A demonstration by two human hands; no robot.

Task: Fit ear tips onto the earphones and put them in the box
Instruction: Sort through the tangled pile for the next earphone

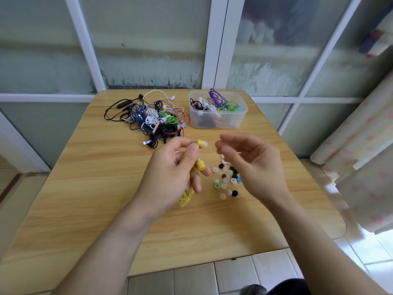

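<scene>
While the wooden table [106,188] fills most of the frame, with the clear box [219,118] of finished sets at upper right and the tangled earphone pile [153,118] just left of it, my left hand [170,177] sits dead centre pinching one yellow earbud [201,144] between thumb and forefinger, its cord bunched in my lower fingers. That bud looks like it already has a whitish tip on, and my right hand [251,165] is curled loosely with nothing visibly in it, though it's blurry. So I reckon next I grab another from the loose ear tips [226,179] below it for the second yellow bud [201,165].
</scene>
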